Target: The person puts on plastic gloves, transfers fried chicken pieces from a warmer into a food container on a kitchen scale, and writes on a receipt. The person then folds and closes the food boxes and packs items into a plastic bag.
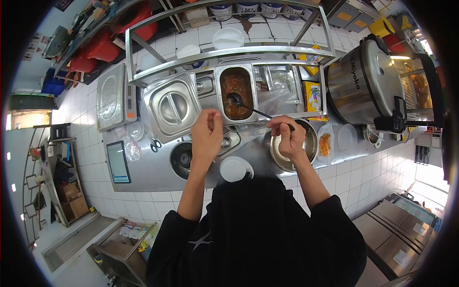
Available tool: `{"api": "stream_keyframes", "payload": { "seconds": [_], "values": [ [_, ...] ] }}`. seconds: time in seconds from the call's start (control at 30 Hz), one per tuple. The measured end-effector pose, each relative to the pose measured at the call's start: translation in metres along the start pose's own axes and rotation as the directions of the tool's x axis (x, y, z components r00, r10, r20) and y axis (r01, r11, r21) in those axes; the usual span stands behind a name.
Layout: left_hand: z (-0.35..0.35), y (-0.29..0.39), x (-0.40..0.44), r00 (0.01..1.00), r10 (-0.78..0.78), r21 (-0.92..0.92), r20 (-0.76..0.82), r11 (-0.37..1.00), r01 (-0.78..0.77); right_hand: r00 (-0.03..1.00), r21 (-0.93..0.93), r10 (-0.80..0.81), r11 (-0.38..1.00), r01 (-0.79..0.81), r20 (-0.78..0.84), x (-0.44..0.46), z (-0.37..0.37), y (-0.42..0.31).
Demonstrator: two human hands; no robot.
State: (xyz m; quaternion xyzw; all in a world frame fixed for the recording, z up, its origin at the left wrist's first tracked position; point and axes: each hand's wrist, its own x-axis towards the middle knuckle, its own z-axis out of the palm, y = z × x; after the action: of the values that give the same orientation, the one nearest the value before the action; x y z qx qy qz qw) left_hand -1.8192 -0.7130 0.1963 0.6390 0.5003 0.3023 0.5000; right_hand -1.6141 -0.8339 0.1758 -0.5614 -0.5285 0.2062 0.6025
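My right hand [288, 137] grips the black handle of a ladle [258, 112]. The ladle's dark bowl rests in a chunky reddish-brown sauce [234, 86] inside a deep rectangular steel pan [255, 79]. My left hand [206, 138] hovers just in front of the pan's left corner, its fingers curled in. Whatever those fingers hold, if anything, is hidden. Left of the pan lies a square steel lid [158, 103] with a bar handle. Below my right hand stands a round steel bowl [275, 155].
A steel rack frame [229, 54] crosses above the counter. On the left are a scale [111, 103], a tablet [118, 162] and scissors [155, 145]. A white round container [234, 168] sits at the front edge. Bagged orange food [325, 144] and a large Miyako cooker [366, 83] stand right.
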Motion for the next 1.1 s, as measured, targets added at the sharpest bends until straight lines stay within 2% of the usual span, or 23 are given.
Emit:
{"api": "stream_keyframes", "payload": {
  "seconds": [0.13,0.23,0.63,0.83,1.1],
  "values": [
    [0.007,0.003,0.019,0.998,0.027,0.093,-0.051,0.995,-0.022,0.995,0.029,-0.096,0.995,0.096,-0.021,0.004,-0.005,-0.003],
    [0.012,0.003,0.034,1.0,0.015,0.052,-0.016,0.999,-0.014,0.985,0.009,-0.171,0.985,0.171,0.003,0.01,-0.011,-0.009],
    [0.02,0.015,0.046,0.998,-0.027,0.005,0.064,1.0,0.026,0.987,-0.042,-0.154,0.987,0.156,0.039,0.009,-0.019,-0.01],
    [0.023,0.017,0.046,0.999,-0.035,0.146,0.034,0.989,0.03,0.985,-0.035,-0.169,0.985,0.17,0.037,0.008,-0.017,-0.007],
    [0.025,0.013,0.046,0.999,-0.024,0.146,0.045,0.989,0.017,0.978,-0.064,-0.203,0.976,0.207,0.054,0.007,-0.017,-0.01]
  ]
}}
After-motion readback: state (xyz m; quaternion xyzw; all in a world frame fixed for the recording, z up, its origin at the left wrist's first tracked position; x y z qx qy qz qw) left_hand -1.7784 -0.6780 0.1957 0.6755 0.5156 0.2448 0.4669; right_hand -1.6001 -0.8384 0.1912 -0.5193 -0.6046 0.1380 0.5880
